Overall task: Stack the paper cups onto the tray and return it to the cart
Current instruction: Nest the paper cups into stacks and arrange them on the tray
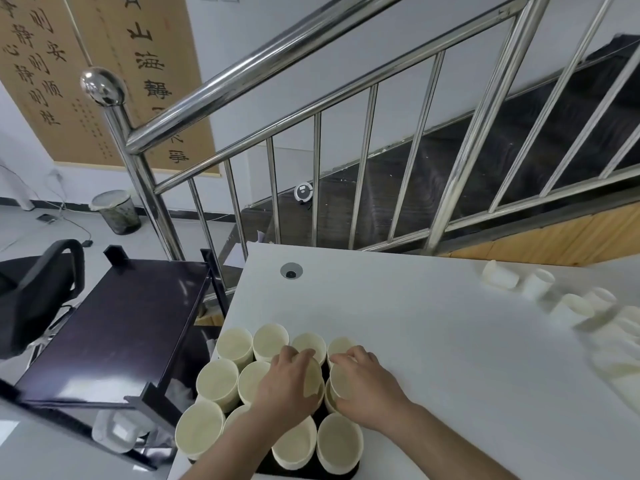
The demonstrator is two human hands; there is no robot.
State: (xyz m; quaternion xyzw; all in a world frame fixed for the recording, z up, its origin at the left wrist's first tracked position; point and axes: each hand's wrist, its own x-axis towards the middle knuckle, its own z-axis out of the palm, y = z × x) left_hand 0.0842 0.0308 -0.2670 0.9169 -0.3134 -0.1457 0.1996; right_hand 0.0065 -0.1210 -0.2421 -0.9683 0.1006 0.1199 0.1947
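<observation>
Two hands work over paper cups (pixel 235 344) packed on a dark tray (pixel 304 471) at lower centre: left hand (pixel 289 386) and right hand (pixel 363 388) each grip a cup; cart (pixel 114 327) at left.

— Where is the head camera looking from?

— It is looking down from the person's head at the white table (pixel 433 341), facing forward toward the steel stair railing (pixel 311 109).

— How near is it sitting?

— Close: the tray (pixel 311 471) is lying right below it, with the dark cart (pixel 114 327) showing at the left edge.

— Is any other view sharing this?

— No, only this one is showing.
</observation>
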